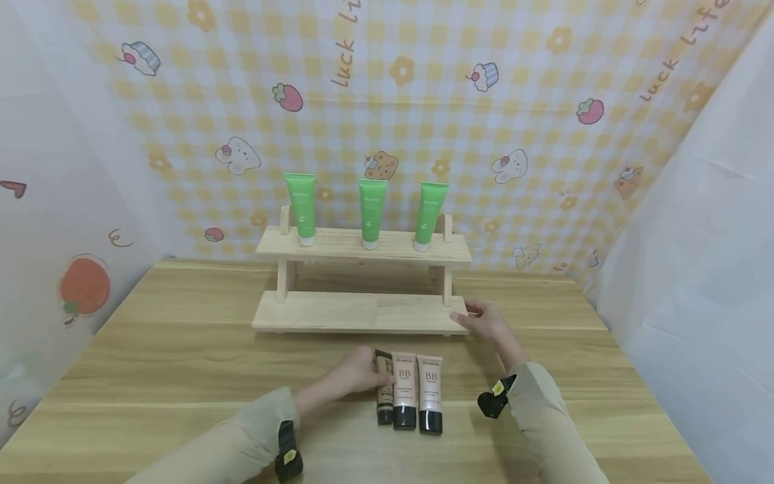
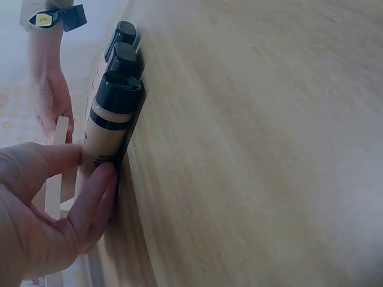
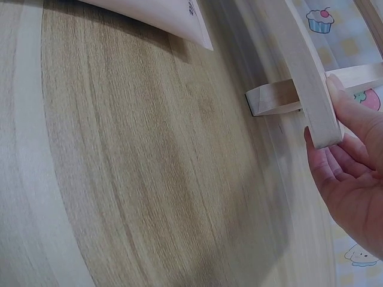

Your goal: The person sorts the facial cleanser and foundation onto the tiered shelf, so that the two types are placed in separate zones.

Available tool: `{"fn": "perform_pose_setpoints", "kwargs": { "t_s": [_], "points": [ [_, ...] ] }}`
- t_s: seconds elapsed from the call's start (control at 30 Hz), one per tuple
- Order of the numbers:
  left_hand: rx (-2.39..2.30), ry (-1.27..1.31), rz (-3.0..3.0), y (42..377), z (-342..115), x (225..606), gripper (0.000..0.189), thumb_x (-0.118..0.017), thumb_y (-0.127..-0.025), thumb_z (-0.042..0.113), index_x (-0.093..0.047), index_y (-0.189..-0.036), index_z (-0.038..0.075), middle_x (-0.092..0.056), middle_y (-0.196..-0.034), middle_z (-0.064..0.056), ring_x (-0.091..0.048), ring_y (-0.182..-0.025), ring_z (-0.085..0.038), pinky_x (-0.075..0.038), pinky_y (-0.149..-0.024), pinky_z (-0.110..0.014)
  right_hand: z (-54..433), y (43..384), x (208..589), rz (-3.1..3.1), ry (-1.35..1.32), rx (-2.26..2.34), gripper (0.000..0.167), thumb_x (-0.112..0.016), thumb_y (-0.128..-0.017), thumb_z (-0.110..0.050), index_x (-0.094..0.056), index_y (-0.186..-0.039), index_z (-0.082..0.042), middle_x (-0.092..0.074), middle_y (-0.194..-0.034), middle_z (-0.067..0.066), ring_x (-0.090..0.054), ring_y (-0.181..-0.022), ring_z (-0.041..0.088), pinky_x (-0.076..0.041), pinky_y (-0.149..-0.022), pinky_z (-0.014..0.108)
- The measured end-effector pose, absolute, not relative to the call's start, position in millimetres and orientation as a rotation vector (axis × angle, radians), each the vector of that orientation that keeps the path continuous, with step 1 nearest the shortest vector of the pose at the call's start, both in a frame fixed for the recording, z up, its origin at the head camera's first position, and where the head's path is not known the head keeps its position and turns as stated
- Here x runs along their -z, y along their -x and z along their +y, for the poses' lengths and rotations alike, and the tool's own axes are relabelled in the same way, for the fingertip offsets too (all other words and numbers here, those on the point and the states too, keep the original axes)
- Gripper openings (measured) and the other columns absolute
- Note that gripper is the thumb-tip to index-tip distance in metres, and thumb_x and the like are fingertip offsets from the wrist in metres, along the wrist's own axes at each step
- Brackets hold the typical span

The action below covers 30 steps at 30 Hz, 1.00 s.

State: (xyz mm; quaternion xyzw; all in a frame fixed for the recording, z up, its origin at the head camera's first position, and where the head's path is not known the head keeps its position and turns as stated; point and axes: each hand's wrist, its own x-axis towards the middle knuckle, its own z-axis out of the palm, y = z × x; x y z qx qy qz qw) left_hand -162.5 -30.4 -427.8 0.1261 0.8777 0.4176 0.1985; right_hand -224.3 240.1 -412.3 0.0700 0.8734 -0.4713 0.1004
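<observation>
My left hand (image 1: pixel 357 370) pinches a small tan cosmetic tube (image 2: pixel 103 137) with a black cap, thumb on one side and fingers on the other. This tube lies at the left end of a row on the table. Right beside it are two pale pink BB cream tubes (image 1: pixel 404 390) with black caps, pointing toward me. My right hand (image 1: pixel 484 319) grips the right end of the lower board of a two-tier wooden shelf (image 1: pixel 357 312). In the right wrist view, the thumb sits on top of that board (image 3: pixel 326 119) and the fingers are under it.
Three green tubes (image 1: pixel 371 212) with white caps stand upright along the shelf's upper board (image 1: pixel 338 245). A wood-grain table (image 1: pixel 151 376) carries everything. Behind rises a yellow checked cloth (image 1: pixel 423 134), with white cloth (image 1: pixel 695 255) at both sides.
</observation>
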Motion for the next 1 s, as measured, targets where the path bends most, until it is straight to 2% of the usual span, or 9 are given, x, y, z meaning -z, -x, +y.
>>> {"fn": "perform_pose_setpoints", "kwargs": {
  "t_s": [0.27, 0.53, 0.8, 1.0],
  "points": [
    [-1.307, -0.381, 2.387, 163, -34, 436, 0.028, -0.073, -0.074, 0.017, -0.056, -0.087, -0.002, -0.062, -0.073, -0.007, -0.056, -0.062, -0.014, -0.051, -0.055, -0.024, 240, 223, 412, 2.59, -0.204, 1.387, 0.065, -0.065, -0.084, -0.031, -0.039, -0.135, 0.0, -0.05, -0.129, 0.024, -0.053, -0.115, 0.035, -0.048, -0.095, 0.041],
    [-1.439, -0.342, 2.271, 163, -36, 435, 0.03, -0.07, -0.077, 0.011, -0.052, -0.093, -0.007, -0.059, -0.075, -0.011, -0.058, -0.059, -0.014, -0.055, -0.053, -0.024, 242, 224, 413, 2.591, -0.199, 1.388, 0.066, -0.064, -0.085, -0.032, -0.038, -0.136, 0.0, -0.05, -0.13, 0.024, -0.053, -0.115, 0.035, -0.049, -0.094, 0.04],
    [-1.43, -0.36, 2.318, 166, -36, 418, 0.06, -0.071, -0.076, 0.011, -0.04, -0.119, -0.018, -0.06, -0.093, -0.018, -0.06, -0.066, -0.015, -0.056, -0.06, -0.027, 241, 223, 415, 2.606, -0.178, 1.395, 0.065, -0.064, -0.085, -0.031, -0.038, -0.136, 0.001, -0.049, -0.132, 0.022, -0.053, -0.115, 0.035, -0.05, -0.092, 0.038],
    [-1.423, -0.399, 2.357, 174, -33, 410, 0.048, -0.07, -0.077, 0.013, -0.049, -0.112, -0.011, -0.061, -0.098, -0.018, -0.06, -0.073, -0.015, -0.057, -0.066, -0.028, 242, 224, 413, 2.597, -0.181, 1.403, 0.066, -0.063, -0.085, -0.031, -0.037, -0.136, 0.001, -0.046, -0.133, 0.023, -0.052, -0.116, 0.036, -0.049, -0.094, 0.04]
  ]
}}
